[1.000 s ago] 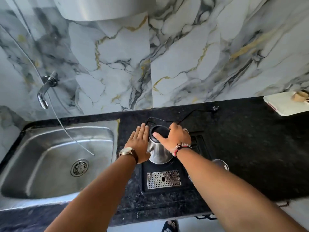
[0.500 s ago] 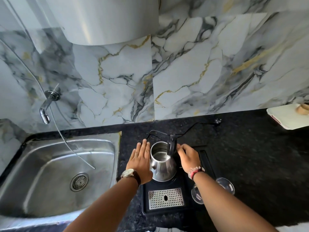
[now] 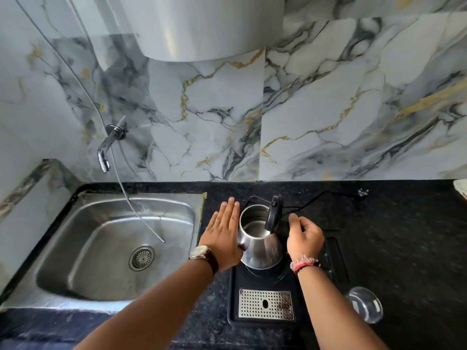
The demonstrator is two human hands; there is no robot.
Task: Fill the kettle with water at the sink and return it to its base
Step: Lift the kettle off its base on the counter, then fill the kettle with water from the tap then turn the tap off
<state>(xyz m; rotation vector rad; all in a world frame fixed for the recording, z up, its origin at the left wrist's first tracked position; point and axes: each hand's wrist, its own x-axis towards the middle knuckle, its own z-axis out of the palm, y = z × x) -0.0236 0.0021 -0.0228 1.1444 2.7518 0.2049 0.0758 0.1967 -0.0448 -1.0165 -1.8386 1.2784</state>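
A steel kettle [image 3: 260,248] stands on its black base tray [image 3: 265,279] on the dark counter, right of the sink [image 3: 75,248]. Its black lid [image 3: 274,215] stands flipped up, and the shiny inside shows. My left hand [image 3: 222,236] lies flat against the kettle's left side with fingers straight. My right hand [image 3: 305,236] is curled at the kettle's right side, where the handle is hidden under it. The tap [image 3: 104,152] sticks out of the wall above the sink's back left.
A thin hose [image 3: 131,200] hangs from the wall into the sink. A clear glass [image 3: 366,306] lies on the counter right of the tray. The kettle's black cord [image 3: 316,198] runs along the back. A white object [image 3: 461,189] sits at the far right edge.
The kettle lid went from shut to flipped up. My right hand moved off the lid to the handle side. My left hand stayed against the kettle's side.
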